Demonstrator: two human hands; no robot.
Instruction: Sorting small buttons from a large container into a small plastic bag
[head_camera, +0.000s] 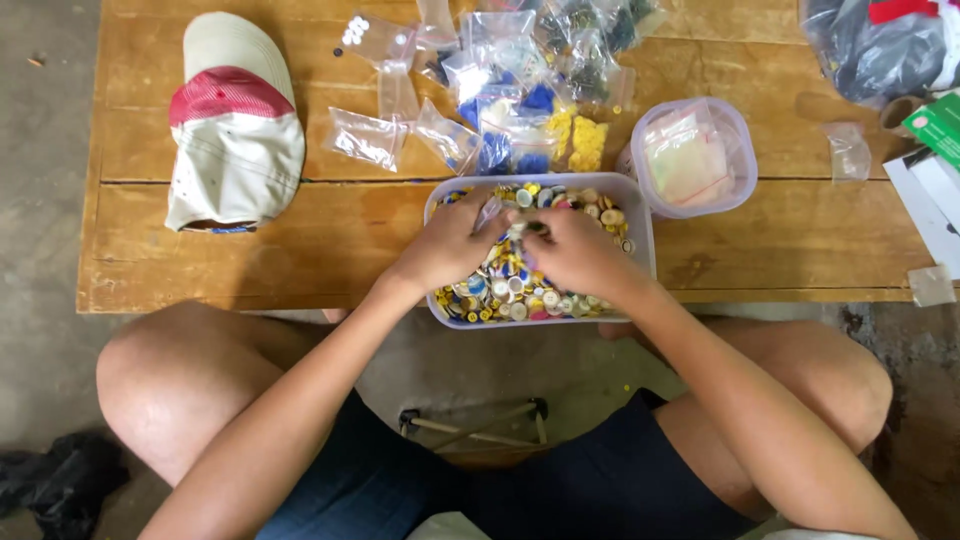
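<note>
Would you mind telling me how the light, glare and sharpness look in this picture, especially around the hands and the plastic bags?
Head view: soft, even daylight with faint shadows; the clear plastic bags throw small white glints; both hands, left hand and right hand, are slightly smeared at the fingers over the tub of buttons; the cap looks sharp; the table edges bow a little toward the frame's borders.

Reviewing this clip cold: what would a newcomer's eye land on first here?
First, the rectangular tub of mixed buttons at the near edge of the low wooden table, with the left hand and right hand both in it, fingers meeting over the pile. Next, the red-and-cream cap at the table's left. Behind the tub lies a heap of small clear bags, some holding blue or yellow pieces.
</note>
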